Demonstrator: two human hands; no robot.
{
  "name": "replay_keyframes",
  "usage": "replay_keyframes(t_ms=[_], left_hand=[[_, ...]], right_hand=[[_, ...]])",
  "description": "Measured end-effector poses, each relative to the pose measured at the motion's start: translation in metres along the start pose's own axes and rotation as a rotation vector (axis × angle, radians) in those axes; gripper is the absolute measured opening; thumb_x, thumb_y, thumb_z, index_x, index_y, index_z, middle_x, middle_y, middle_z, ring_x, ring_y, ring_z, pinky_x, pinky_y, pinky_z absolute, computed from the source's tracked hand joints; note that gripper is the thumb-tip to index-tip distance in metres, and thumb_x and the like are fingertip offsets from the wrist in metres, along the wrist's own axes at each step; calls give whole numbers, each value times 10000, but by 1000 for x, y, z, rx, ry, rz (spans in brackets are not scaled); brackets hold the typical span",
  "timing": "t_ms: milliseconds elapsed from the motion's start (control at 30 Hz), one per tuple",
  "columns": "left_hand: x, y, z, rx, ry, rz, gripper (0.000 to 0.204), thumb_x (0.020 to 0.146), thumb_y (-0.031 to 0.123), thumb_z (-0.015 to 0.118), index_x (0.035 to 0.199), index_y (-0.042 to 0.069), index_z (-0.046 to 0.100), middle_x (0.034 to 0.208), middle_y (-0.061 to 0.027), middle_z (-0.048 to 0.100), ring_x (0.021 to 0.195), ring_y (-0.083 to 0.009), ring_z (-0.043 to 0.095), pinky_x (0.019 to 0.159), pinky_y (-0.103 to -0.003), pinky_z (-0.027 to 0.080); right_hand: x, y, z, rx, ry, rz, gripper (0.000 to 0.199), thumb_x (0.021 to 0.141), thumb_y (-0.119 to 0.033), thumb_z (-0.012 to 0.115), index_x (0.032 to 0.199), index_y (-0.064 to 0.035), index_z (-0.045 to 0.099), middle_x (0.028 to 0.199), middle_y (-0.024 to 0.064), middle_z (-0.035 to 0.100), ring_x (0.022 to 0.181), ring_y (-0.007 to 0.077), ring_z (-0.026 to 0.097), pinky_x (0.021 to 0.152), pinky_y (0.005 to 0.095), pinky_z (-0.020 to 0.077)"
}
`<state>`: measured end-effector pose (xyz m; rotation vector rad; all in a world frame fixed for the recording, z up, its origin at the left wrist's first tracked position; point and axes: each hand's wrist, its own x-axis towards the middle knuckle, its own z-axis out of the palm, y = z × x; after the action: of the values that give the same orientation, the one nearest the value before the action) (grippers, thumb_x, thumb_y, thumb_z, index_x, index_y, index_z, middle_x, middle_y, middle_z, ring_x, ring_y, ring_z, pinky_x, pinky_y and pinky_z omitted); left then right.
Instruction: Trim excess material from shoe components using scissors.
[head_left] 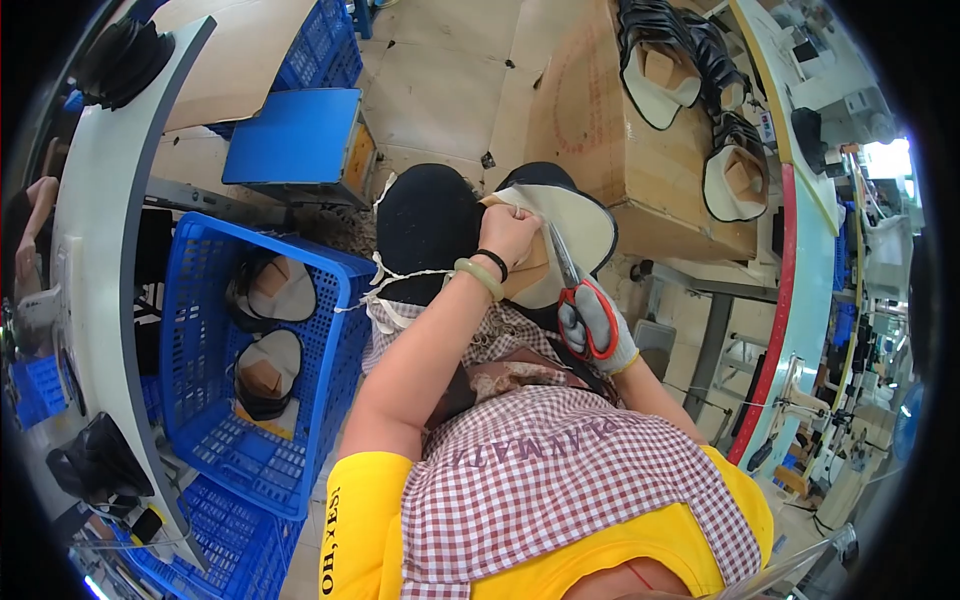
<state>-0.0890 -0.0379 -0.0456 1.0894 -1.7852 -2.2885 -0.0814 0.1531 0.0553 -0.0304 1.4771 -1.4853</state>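
Note:
A shoe upper [580, 225] with cream lining, a tan patch and a black edge lies over my lap. My left hand [510, 235] pinches it near its tan patch. In my right hand [597, 325], which wears a grey and red work glove, is a pair of scissors [565, 262] with red handles. The blades point away from me across the cream lining, close to my left fingers; whether they are parted is hard to make out. White frayed trimmings [385, 275] hang beside the black rounded shape [425, 220] at the left of my lap.
At left stands a blue plastic crate [335, 385] with similar uppers [268, 370] inside. A cardboard box [590, 130] at the far right carries stacked uppers [655, 85]. A blue board [295, 135] lies beyond the crate. Workbenches edge both sides; the right one [775, 310] has a red edge.

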Motion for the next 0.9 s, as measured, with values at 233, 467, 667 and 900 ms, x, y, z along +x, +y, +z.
replay_keyframes(t_ms=[233, 467, 667, 900], left_hand=[[-1, -15, 3, 31, 51, 104, 160, 863, 102, 607, 734, 10, 585, 549, 3, 492, 407, -75, 459, 356, -251, 326], [-9, 3, 7, 137, 114, 101, 210, 825, 158, 634, 740, -34, 645, 630, -42, 595, 522, -106, 543, 503, -289, 441], [-7, -2, 20, 297, 228, 95, 174, 812, 133, 623, 781, -34, 659, 690, -130, 648, 657, -201, 617, 659, -336, 479], [-11, -5, 23, 173, 264, 95, 177, 813, 154, 623, 783, -19, 643, 859, -172, 620, 816, -295, 612, 753, -380, 472]], right_hand=[[-5, -21, 0, -94, -22, 95, 558, 949, -393, 511, 1420, -144, 348, 739, -29, 512, 500, 23, 409, 446, 180, 365], [-3, -22, -6, -129, -31, 153, 584, 945, -391, 518, 1439, -147, 325, 743, -27, 528, 512, 22, 439, 442, 180, 376], [0, -17, -2, -14, 11, 178, 533, 946, -377, 528, 1406, -159, 368, 734, -18, 531, 508, 33, 445, 439, 180, 374], [4, -17, 12, 18, 101, 169, 437, 940, -348, 550, 1327, -176, 441, 716, -12, 528, 484, 38, 426, 418, 185, 351]])
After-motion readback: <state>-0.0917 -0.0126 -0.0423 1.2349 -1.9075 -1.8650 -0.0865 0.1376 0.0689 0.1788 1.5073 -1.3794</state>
